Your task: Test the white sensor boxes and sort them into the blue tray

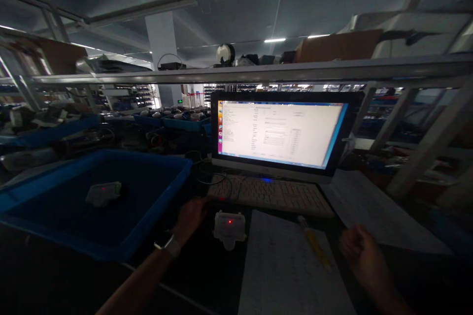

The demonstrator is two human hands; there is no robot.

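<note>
My left hand (190, 217), with a watch (172, 246) at the wrist, is by the left end of the white keyboard (269, 194). Its fingers are dark and blurred, so whether they grip anything is unclear. Just right of it lies a small white electronic module (229, 230) with a glowing red light. My right hand (362, 256) is curled at the right, beside a printed sheet (284, 266), with nothing seen in it. On that sheet lies a yellow pen (314, 241), between the module and my right hand.
A blue bin (148, 221) at the left holds a similar white module (103, 193) with a red light. Behind the keyboard stands a lit monitor (277, 133). Loose cables (218, 177) lie in front of it. More paper (377, 206) is at right; a loaded shelf (236, 75) spans above.
</note>
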